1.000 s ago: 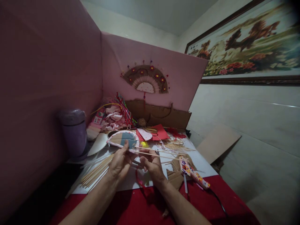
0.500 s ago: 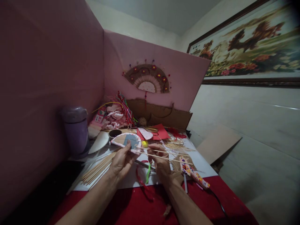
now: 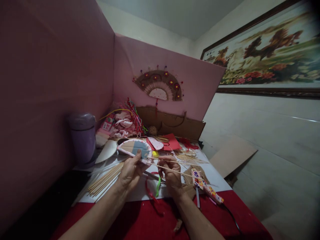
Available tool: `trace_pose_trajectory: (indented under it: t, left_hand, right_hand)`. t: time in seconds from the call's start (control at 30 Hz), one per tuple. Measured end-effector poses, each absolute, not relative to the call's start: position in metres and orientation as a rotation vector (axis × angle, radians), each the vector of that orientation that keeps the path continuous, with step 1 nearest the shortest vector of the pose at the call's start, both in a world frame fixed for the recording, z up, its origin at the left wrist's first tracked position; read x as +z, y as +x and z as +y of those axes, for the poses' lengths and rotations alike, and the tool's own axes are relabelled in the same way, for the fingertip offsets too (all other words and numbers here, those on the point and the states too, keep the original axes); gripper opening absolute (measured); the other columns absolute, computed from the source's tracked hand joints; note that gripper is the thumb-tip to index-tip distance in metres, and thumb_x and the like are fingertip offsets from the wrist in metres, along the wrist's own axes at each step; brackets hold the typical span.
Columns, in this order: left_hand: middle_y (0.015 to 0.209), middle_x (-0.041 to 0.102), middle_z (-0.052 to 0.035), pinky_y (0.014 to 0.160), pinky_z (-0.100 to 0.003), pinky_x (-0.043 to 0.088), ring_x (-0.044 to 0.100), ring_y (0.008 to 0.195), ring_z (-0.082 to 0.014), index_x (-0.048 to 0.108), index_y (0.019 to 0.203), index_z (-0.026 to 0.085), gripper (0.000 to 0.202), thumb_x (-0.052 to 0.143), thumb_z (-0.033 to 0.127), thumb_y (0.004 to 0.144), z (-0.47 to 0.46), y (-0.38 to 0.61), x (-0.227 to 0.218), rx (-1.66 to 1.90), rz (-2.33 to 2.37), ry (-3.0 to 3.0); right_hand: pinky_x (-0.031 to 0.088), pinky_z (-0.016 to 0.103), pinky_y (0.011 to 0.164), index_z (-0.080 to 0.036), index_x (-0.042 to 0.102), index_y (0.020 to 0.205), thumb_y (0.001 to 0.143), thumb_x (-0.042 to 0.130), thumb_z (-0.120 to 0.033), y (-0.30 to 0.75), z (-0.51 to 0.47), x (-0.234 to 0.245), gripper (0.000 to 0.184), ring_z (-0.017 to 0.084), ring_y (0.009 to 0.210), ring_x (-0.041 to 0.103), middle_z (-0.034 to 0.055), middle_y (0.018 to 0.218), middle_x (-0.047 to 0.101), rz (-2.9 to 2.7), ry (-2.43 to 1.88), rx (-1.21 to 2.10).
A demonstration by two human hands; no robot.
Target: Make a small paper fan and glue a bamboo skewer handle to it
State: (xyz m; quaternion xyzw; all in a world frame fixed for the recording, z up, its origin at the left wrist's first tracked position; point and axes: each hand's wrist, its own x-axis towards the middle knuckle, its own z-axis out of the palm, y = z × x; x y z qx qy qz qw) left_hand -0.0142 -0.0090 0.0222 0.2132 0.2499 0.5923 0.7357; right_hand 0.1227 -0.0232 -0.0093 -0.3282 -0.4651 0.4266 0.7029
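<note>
My left hand (image 3: 130,169) is closed on a half-round cardboard piece (image 3: 127,146), thumb on its face. The piece has a pink-white fabric rim and a blue-grey patch. Two thin wooden sticks (image 3: 183,173) reach from the cardboard's right end across my right hand (image 3: 170,171). The fingers of that hand are bent round a stick near the cardboard. Whether the other stick is glued to the piece I cannot tell. Under the hands lie scissors (image 3: 155,176), partly covered, and a green ribbon (image 3: 158,186). A flower-patterned glue gun (image 3: 206,187) rests to the right.
A bundle of sticks (image 3: 106,181) lies at the left, near a purple lidded container (image 3: 82,140). Ribbons and pink fabric (image 3: 123,123) are heaped at the back. Red paper (image 3: 172,141) lies behind my hands. A decorated fan (image 3: 157,83) hangs on the pink board.
The cardboard piece has shifted slightly up and tipped a little, showing more of its face. Both hands keep their hold, and the view has moved slightly.
</note>
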Motion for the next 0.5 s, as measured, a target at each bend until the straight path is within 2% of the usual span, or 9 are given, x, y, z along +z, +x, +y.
trace_pose_trajectory:
  t: [0.13, 0.3, 0.5]
  left_hand:
    - [0.064, 0.066, -0.0075, 0.065, -0.033, 0.057, 0.064, 0.059, -0.0155, 0.06, 0.067, 0.009, 0.016, 0.056, 0.016, 0.08, -0.0107, -0.0137, 0.0257, 1.31, 0.535, 0.494]
    - [0.066, 0.067, -0.0085, 0.064, -0.032, 0.056, 0.063, 0.059, -0.0152, 0.062, 0.069, 0.007, 0.013, 0.059, 0.015, 0.078, -0.0132, -0.0136, 0.0283, 1.319, 0.516, 0.51]
    - [0.064, 0.067, -0.0074, 0.064, -0.031, 0.056, 0.064, 0.059, -0.0152, 0.061, 0.067, 0.008, 0.014, 0.059, 0.017, 0.078, -0.0106, -0.0147, 0.0242, 1.305, 0.481, 0.526]
  right_hand:
    - [0.031, 0.019, 0.035, -0.019, 0.062, 0.074, 0.067, 0.07, -0.026, 0.1218, -0.0236, -0.0068, 0.012, 0.008, 0.04, 0.041, -0.005, 0.052, 0.052, -1.025, -0.735, 0.932]
    - [0.031, 0.018, 0.035, -0.019, 0.062, 0.072, 0.067, 0.07, -0.025, 0.1224, -0.0242, -0.0057, 0.011, 0.007, 0.04, 0.04, -0.0053, 0.051, 0.05, -1.038, -0.741, 0.919]
    - [0.032, 0.016, 0.038, -0.019, 0.062, 0.077, 0.064, 0.074, -0.03, 0.1253, -0.0235, -0.0084, 0.02, 0.006, 0.043, 0.043, -0.0042, 0.057, 0.053, -0.909, -0.708, 1.138]
